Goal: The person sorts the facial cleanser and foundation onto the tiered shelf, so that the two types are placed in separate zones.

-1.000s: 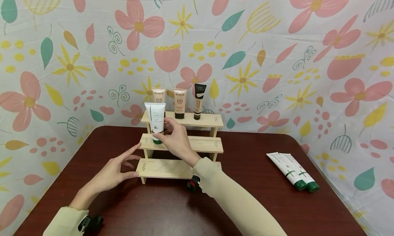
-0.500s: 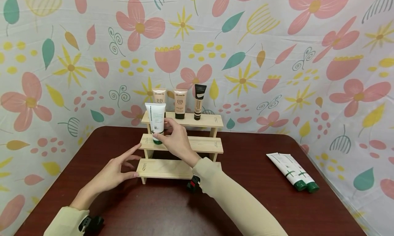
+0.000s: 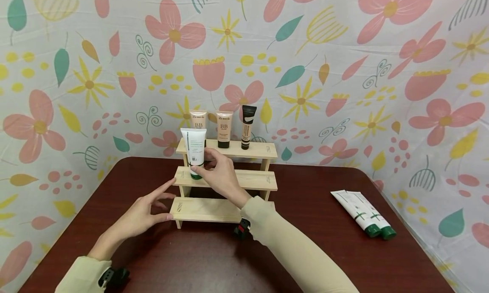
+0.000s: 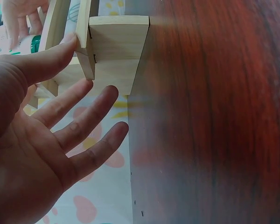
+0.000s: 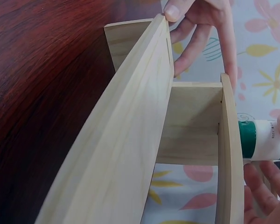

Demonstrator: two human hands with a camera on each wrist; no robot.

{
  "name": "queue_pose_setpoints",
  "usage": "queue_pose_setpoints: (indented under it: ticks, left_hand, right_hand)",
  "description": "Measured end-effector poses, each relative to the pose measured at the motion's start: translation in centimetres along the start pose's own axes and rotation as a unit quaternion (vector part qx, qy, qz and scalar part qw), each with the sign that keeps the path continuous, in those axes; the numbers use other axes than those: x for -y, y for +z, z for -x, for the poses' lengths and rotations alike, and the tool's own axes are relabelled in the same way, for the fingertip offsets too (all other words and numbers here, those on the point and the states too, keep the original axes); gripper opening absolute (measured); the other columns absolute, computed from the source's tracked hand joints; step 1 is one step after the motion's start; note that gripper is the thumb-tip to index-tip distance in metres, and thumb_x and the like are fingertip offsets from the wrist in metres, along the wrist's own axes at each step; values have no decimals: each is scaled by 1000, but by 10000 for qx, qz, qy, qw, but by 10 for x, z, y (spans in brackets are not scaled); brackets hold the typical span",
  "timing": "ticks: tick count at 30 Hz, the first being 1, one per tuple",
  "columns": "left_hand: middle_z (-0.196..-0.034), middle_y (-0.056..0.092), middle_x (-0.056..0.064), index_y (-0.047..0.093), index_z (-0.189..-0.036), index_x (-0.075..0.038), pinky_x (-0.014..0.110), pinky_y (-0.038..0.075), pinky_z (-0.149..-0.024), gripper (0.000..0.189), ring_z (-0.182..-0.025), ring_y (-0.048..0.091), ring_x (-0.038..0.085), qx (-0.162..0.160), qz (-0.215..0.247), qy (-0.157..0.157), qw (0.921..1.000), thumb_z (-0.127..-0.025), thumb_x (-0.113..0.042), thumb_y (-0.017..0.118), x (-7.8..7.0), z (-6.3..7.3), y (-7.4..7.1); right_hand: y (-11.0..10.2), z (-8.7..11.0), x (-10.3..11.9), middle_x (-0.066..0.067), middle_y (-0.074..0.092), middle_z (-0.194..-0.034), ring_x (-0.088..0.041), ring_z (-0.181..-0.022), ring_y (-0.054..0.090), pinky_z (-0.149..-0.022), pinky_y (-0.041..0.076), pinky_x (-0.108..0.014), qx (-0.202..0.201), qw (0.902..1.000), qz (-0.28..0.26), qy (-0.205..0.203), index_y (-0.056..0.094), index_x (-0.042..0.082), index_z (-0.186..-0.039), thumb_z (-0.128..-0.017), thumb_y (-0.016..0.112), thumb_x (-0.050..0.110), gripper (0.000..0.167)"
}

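Note:
My right hand (image 3: 223, 174) grips a white squeeze tube (image 3: 195, 142) with a green cap, thumb in front. The tube stands upright, cap down, at the left end of the middle step of a wooden three-step display rack (image 3: 256, 179). In the right wrist view the green cap (image 5: 247, 139) meets that step. My left hand (image 3: 139, 214) is spread at the rack's left side, thumb by the bottom step and index fingertip at the middle step. The left wrist view shows the other fingers (image 4: 93, 149) extended, holding nothing.
On the top step stand two beige BB cream tubes, one (image 3: 224, 129) in the middle and one (image 3: 198, 118) partly hidden behind the white tube, plus a black-and-beige tube (image 3: 247, 127). Two white tubes (image 3: 355, 212) with green caps lie at the right of the dark table (image 3: 305, 225).
Both hands and the white tube hold the same position on the rack. Only a very slight shift of the whole head view shows.

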State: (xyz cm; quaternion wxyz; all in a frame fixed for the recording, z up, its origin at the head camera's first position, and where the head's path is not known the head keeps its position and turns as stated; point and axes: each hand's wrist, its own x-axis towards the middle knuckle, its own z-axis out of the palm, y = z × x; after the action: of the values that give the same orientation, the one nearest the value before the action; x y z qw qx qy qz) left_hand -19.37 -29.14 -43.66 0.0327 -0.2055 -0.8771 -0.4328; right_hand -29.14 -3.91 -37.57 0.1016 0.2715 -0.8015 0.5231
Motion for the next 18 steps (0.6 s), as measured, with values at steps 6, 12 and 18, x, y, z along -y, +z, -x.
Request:
queue_pose_setpoints:
  ticks: [6,12,18]
  left_hand:
    - [-135,66,18,30,-169,-27,50,58,-87,102,-101,73,31,3,-47,-41,10000,-87,-2,86,2,-1,2]
    - [-135,67,15,29,-169,-29,43,58,-86,103,-100,72,26,24,-100,-101,9999,-87,-2,86,4,-3,3]
    - [-135,67,16,30,-168,-29,38,59,-83,104,-99,73,27,-26,-114,-115,9999,-86,-2,87,2,-2,2]
  right_hand:
    - [-9,4,0,0,76,-114,-15,-89,70,-78,56,-30,58,10000,-43,4,66,13,-141,-92,86,23,54]
    - [-27,13,1,-4,73,-109,-18,-90,68,-80,56,-32,61,10000,21,72,66,10,-140,-95,82,18,48]
    - [-49,26,3,-3,72,-103,-18,-87,68,-76,55,-34,83,9999,65,-82,67,9,-138,-97,79,17,44]
